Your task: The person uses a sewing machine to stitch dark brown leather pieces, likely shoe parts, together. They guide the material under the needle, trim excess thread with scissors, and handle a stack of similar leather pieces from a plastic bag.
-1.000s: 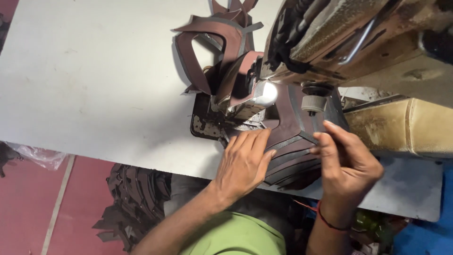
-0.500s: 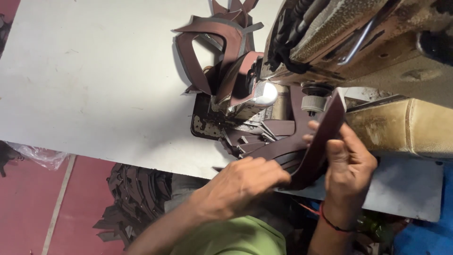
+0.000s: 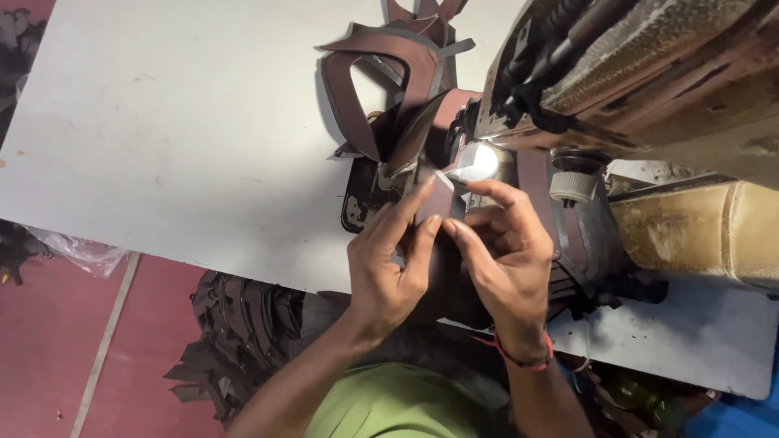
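Brown leather piece (image 3: 438, 207), flat and dark, pinched between both hands (image 3: 454, 259) under the lamp.

**What we wear at the machine**

We see our two bare hands, the left hand (image 3: 388, 272) and the right hand (image 3: 505, 261), with no gloves and no rings that we can make out. Our forearms are uncovered. On the right wrist we wear a thin red thread band (image 3: 523, 359). Below, our green shirt (image 3: 398, 408) shows.
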